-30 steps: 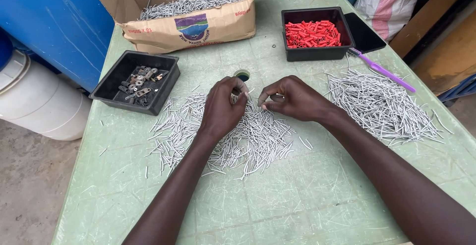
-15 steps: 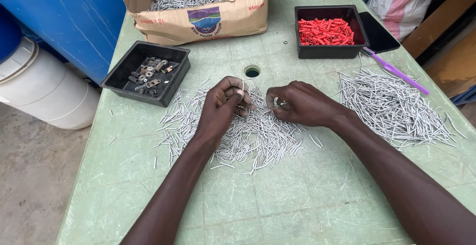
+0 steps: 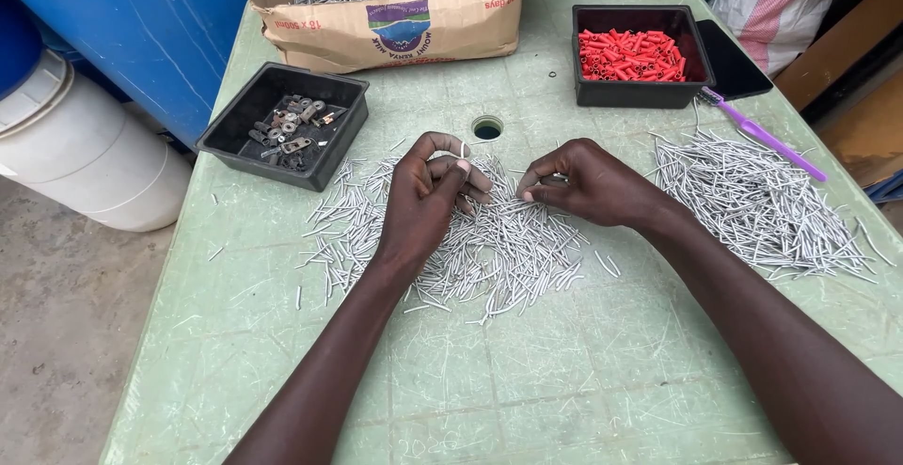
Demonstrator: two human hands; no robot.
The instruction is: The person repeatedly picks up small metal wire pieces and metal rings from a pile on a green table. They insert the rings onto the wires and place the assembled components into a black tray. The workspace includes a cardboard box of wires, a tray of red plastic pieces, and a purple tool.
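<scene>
Near edge: bare green table (image 3: 527, 380), scuffed, both forearms entering from below. Mid-table: loose heap of short grey pins (image 3: 489, 249) spread flat under and around both hands. Left hand (image 3: 428, 202) resting on heap, fingers curled together with thumb folded in, apparently pinching something small; a thin pale tip showing above the knuckles. Right hand (image 3: 588, 183) just beside it, hands near but not touching, fingers closed in a pinch on a pin or a few pins at the heap's top edge. Judged handling: pins light, stiff, thin and smooth, likely to roll and slip; best picked singly by fingertip pinch near mid-length, or swept into line; no fragility expected. Right of hands, well apart: second, tidier pile (image 3: 762, 206) of longer grey pins. Left: black tray (image 3: 245, 136) with small metal fittings. Between hands and far side: round hole (image 3: 487, 129) in table. Farther: black tray of red sleeves (image 3: 640, 94), purple toothbrush (image 3: 767, 136) beside it, dark flat slab (image 3: 734, 61) behind. Far edge: cardboard box (image 3: 395, 28) filled with more grey pins. Off table left: white bucket (image 3: 85, 155), blue drum (image 3: 141, 23). Not resolvable: exact content of either pinch, hidden by knuckles; pin ends; box cut off at top.
</scene>
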